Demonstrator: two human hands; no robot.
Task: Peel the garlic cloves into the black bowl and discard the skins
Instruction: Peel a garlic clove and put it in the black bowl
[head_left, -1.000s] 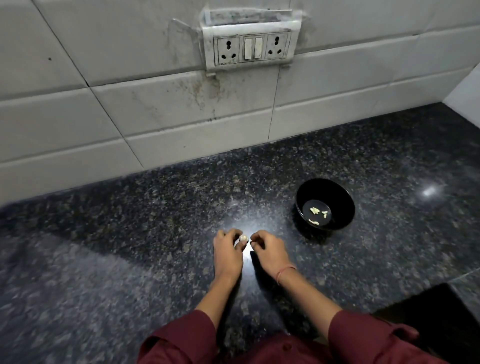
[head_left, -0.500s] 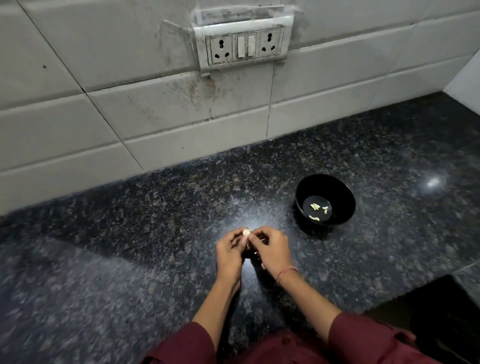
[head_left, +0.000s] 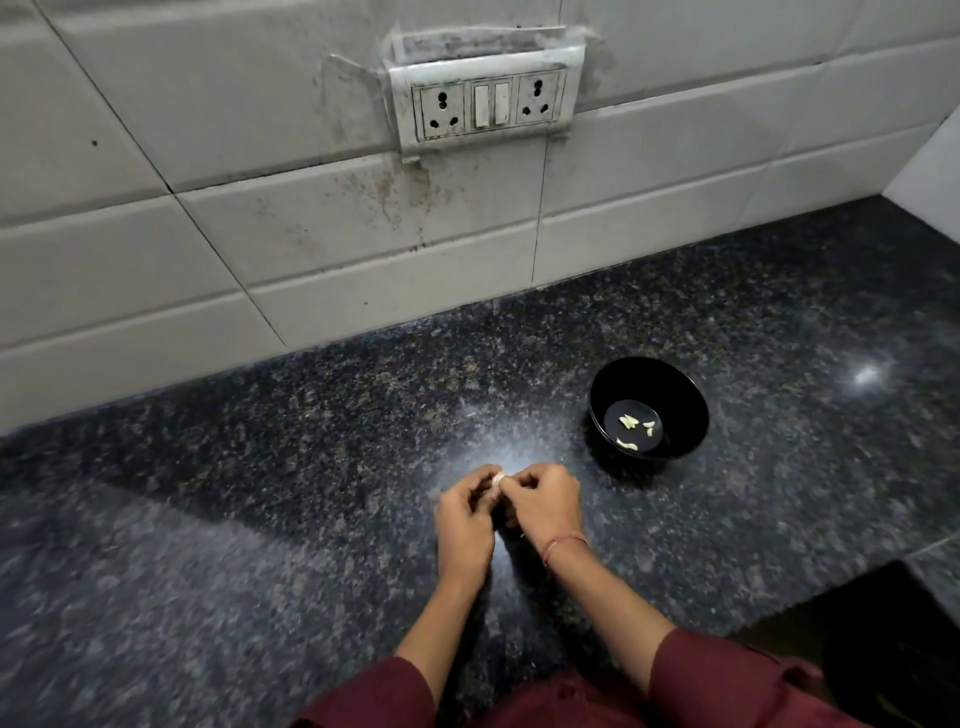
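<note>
Head camera, the only view I have: both hands meet at lower centre of the frame, just above the dark speckled countertop (head_left: 311, 467). My left hand (head_left: 465, 519) has its fingers curled round a pale garlic clove (head_left: 497, 479), which shows only at the fingertips. My right hand (head_left: 545, 506) is curled too, thumb and fingertips pinching at the same clove from the other side. A red thread (head_left: 563, 543) sits on the right wrist.

The black bowl (head_left: 680, 410) stands to the right of the hands and a little higher in the frame, apart from them, with a few peeled cloves (head_left: 629, 422) lying on its bottom.

I judge the step in hand to be stripping the skin off this clove; how much skin is left I cannot tell. Next I would need a firm left-hand hold while the right tears the skin away, then a short carry right to drop the clove in the bowl. I see no bin for the skins.
</note>
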